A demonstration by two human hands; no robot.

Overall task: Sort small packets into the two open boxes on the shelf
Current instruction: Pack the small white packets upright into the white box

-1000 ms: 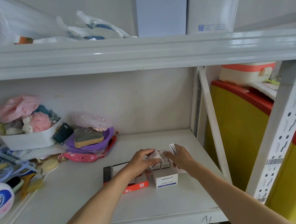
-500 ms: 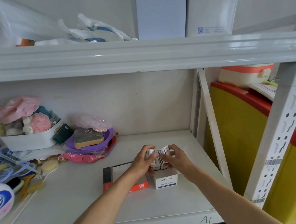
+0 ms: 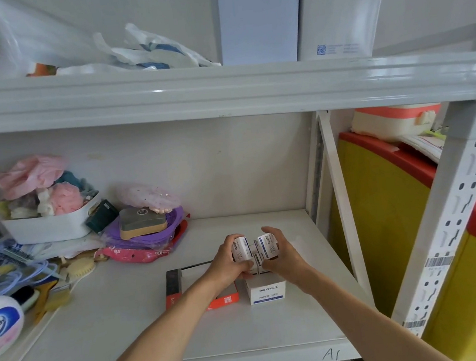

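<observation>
Two small white packets with blue print sit in my grip above the white paper-clip box [image 3: 266,291]; my left hand [image 3: 230,264] has its fingers clamped around the left packet [image 3: 241,248], and my right hand [image 3: 282,256] has its fingers closed around the right packet [image 3: 267,244], the two packets just beside each other. At nine o'clock from the paper-clip box, touching it, lies the open red-and-black box [image 3: 180,285] on the shelf [image 3: 114,323]; a purple basin [image 3: 146,238] sits toward ten o'clock, well apart.
</observation>
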